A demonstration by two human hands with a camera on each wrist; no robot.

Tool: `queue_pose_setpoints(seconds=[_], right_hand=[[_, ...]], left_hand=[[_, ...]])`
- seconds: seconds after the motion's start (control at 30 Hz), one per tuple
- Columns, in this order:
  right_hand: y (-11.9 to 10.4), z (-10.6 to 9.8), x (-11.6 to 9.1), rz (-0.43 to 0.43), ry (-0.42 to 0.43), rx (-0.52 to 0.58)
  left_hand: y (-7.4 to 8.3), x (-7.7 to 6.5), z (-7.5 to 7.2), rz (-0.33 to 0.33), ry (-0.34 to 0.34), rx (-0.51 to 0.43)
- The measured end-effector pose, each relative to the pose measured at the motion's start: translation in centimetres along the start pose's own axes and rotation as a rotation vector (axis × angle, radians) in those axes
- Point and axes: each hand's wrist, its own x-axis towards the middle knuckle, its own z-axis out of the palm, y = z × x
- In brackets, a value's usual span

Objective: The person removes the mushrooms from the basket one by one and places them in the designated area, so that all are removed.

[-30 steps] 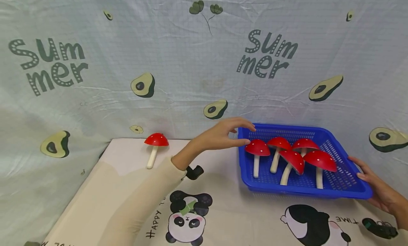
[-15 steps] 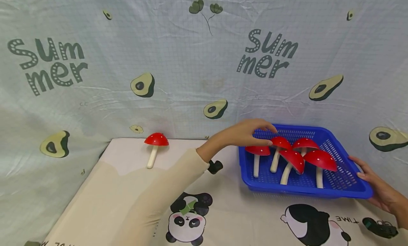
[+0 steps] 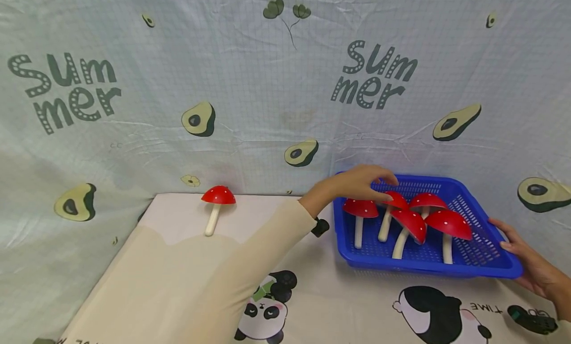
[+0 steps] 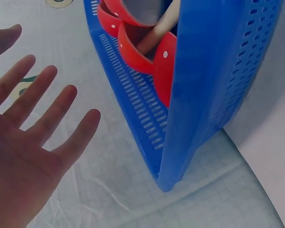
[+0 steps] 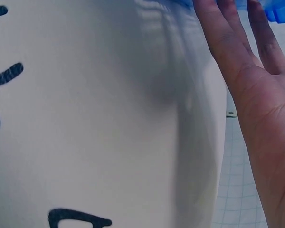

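Observation:
Several toy mushrooms with white-dotted red caps and pale stems lie in a blue plastic basket (image 3: pixel 410 269). Above the basket's back left part is my left hand (image 3: pixel 363 182), fingers spread and holding nothing. Its thumb overlaps the cap of one mushroom (image 3: pixel 394 201) in the head view; the left wrist view shows the hand (image 4: pixel 26 159) apart from the mushrooms and basket wall (image 4: pixel 194 71). My right hand (image 3: pixel 528 259) grips the basket's right rim, thumb on top, other fingers partly hidden. In the right wrist view, the right hand (image 5: pixel 266 99) reaches up to the blue edge.
One more red-capped mushroom (image 3: pixel 218 196) lies alone near the back edge of the table, left of the basket. A printed cloth (image 3: pixel 339 304) with pandas covers the table. Behind it hangs a pale sheet (image 3: pixel 250 86) with avocado prints, close to the basket's back rim.
My left hand has moved right, from the basket's left rim to above the mushrooms at the back left. The right hand, basket and mushrooms have stayed in place.

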Motion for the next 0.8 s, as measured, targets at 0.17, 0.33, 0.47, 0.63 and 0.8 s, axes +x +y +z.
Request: queue_pose_setpoints(seconds=[0.17, 0.33, 0.47, 0.63, 0.8], right_hand=[[0.0, 0.0, 0.0, 0.004, 0.000, -0.011], [-0.1, -0.1, -0.1, 0.014, -0.003, -0.001], [-0.1, 0.0, -0.1, 0.021, 0.001, -0.006], [-0.2, 0.1, -0.1, 0.027, 0.002, -0.001], [-0.3, 0.2, -0.1, 0.027, 0.006, 0.004]], left_hand=[[-0.2, 0.9, 1.0, -0.018, -0.045, 0.021], [-0.1, 1.8, 2.1, -0.067, -0.098, 0.025], [0.1, 2.4, 2.4, -0.096, -0.107, 0.028], [0.4, 3.4, 2.5, -0.126, -0.133, 0.036], [1.0, 4.4, 3.0, -0.171, -0.162, 0.043]])
